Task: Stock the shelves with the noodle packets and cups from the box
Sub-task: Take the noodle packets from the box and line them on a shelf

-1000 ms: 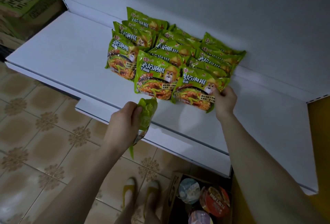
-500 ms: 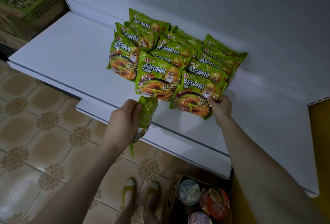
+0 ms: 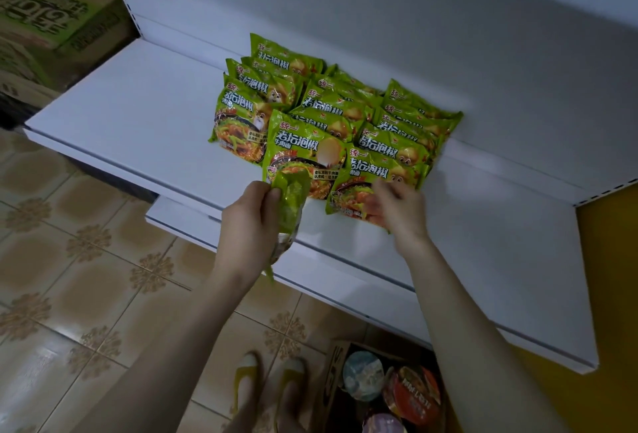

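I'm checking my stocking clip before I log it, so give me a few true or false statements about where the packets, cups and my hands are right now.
The left hand holds a green noodle packet. True.
The stocked packets on the shelf are red. False: they are green.
The box on the floor holds noodle cups. True.
The right hand is down in the box. False: it is up at the front right packet on the shelf.
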A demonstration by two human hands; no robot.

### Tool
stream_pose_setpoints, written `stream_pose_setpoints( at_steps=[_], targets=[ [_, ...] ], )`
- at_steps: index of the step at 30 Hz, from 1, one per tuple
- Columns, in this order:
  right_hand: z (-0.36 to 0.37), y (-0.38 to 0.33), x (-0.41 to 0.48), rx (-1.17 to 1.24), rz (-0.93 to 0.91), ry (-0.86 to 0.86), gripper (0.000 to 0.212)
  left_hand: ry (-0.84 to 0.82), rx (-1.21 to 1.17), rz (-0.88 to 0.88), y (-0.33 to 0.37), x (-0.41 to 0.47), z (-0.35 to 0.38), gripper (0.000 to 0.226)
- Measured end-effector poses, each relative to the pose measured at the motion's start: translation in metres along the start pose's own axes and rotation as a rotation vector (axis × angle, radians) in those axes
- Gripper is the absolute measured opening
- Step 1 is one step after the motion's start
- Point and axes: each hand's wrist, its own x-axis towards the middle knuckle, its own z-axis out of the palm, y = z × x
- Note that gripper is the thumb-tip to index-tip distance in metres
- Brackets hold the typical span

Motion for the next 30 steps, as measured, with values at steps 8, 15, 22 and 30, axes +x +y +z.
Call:
stream_pose_setpoints(
  at_steps=[8, 15, 22, 30],
  targets=[
    [0.035, -0.04, -0.056, -0.148, -0.213, -0.741, 0.036, 0.077, -0.329, -0.341, 0.014, 0.009, -0.004, 0.017],
    [0.052, -0.054, -0.054, -0.165, -0.325, -0.686, 0.027, -0.01, -0.541, -0.337, 0.009, 0.019, -0.04, 0.016],
    [0.068, -0.083, -0.044, -0.103, -0.109, -0.788, 0.024, -0.163, -0.154, -0.144, -0.047, 0.042, -0.097, 0.065],
    [0.131, -0.097, -0.051, -0.065, -0.135, -0.654, 0.032, -0.401, -0.32, -0.064, -0.094, 0.07, -0.136, 0.035]
  ],
)
